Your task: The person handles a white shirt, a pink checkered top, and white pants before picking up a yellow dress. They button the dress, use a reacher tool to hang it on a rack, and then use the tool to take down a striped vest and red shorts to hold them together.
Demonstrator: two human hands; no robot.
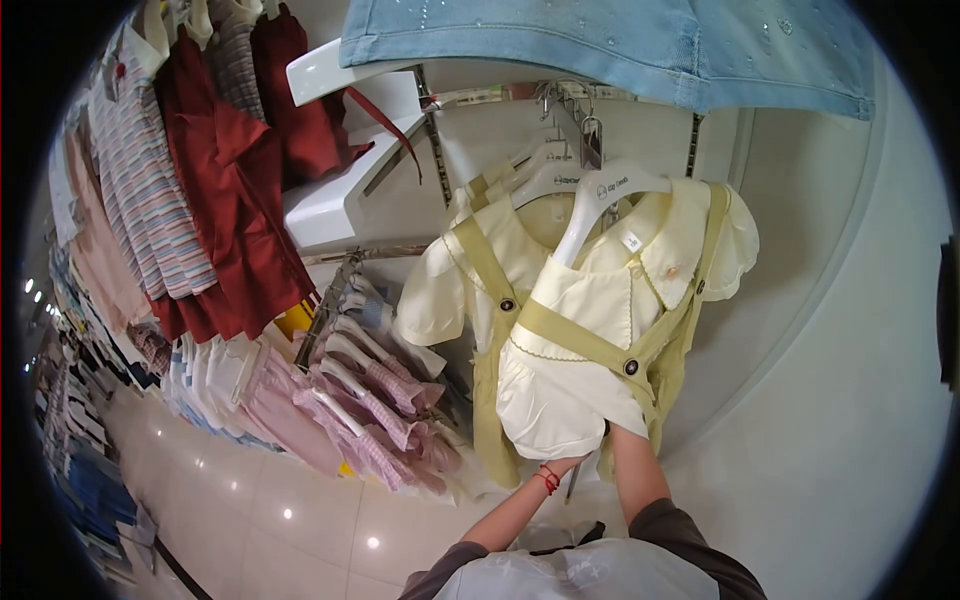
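A cream blouse point(570, 390) with olive-green straps and dark buttons hangs tilted on a white hanger point(605, 195) right in front of me. My left hand point(570, 464), with a red bracelet at its wrist, is at the blouse's lower hem; the cloth covers its fingers. My right hand point(625, 434) reaches up under the same garment from below, its fingers hidden inside. What either hand grips cannot be made out. Just behind, to the left, hangs a similar cream blouse point(437, 285) with olive straps.
A metal rail hook point(592, 140) carries the hangers. Overhead, blue denim point(600, 45) hangs over a white shelf point(345, 205)'s area. Red garments point(215, 180) and pink checked clothes point(375, 400) hang at left. A pale wall point(830, 350) curves along the right, above shiny floor tiles point(290, 530).
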